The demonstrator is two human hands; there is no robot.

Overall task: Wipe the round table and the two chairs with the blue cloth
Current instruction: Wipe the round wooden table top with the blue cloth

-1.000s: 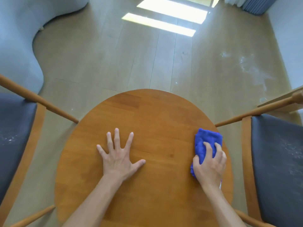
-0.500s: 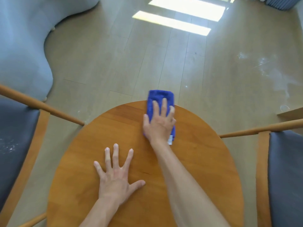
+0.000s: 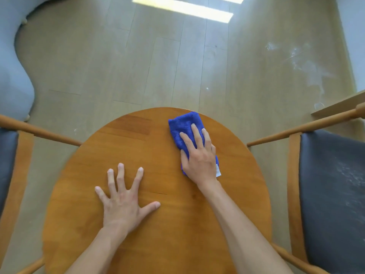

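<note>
Hidden or cut off: both forearms run out of the bottom edge. The round orange-brown wooden table (image 3: 158,147) loses its near rim below the picture. The left wooden armchair with dark padded seat (image 3: 7,165) shows only a strip of seat, one armrest rail and part of the frame; the right wooden armchair with dark padded seat (image 3: 333,194) is cut by the right edge, pale dusty marks on its cushion. The folded blue terry cloth (image 3: 183,125) is about half covered by the right hand (image 3: 199,161), so its near end shows only as a sliver beside a small white tag by the wrist. Whether the thumb tucks under the cloth, cannot tell.

Right hand lies flat on the cloth, fingers straight and close together, pressing it onto the tabletop at the far right part, the cloth's far corner at the rim. Left hand (image 3: 123,202) rests palm-down on bare wood near centre-left, fingers and thumb spread wide.

Against half a second ago: cloth and right hand have shifted from the far middle rim toward the right; cloth no longer overhangs the edge. Left hand has stayed planted in the same spot.

Pale plank floor (image 3: 118,66) beyond, white smears at far right; a pale grey curved upholstered piece (image 3: 9,66) at upper left.
</note>
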